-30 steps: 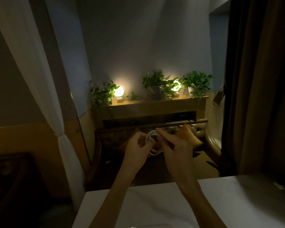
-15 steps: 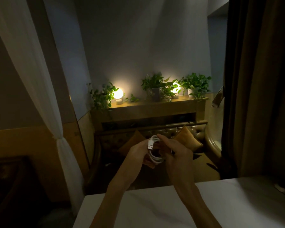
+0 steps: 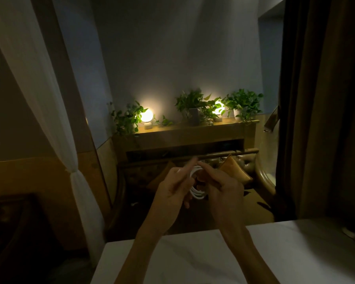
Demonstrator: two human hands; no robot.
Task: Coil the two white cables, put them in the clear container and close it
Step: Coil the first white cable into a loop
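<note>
White cable [image 3: 197, 192], looped in a small coil, sits between both hands above the table [image 3: 295, 253]; left hand [image 3: 172, 193] and right hand [image 3: 223, 191] pinch it, their fingertips blurred in the dimness.

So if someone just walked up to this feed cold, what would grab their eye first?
Probably the two glowing globe lamps among the leafy potted plants on the wooden shelf at the far wall, the brightest things in a dim room. Next, in the middle foreground, the left hand and right hand holding a coiled white cable above the far edge of the white table.
</note>
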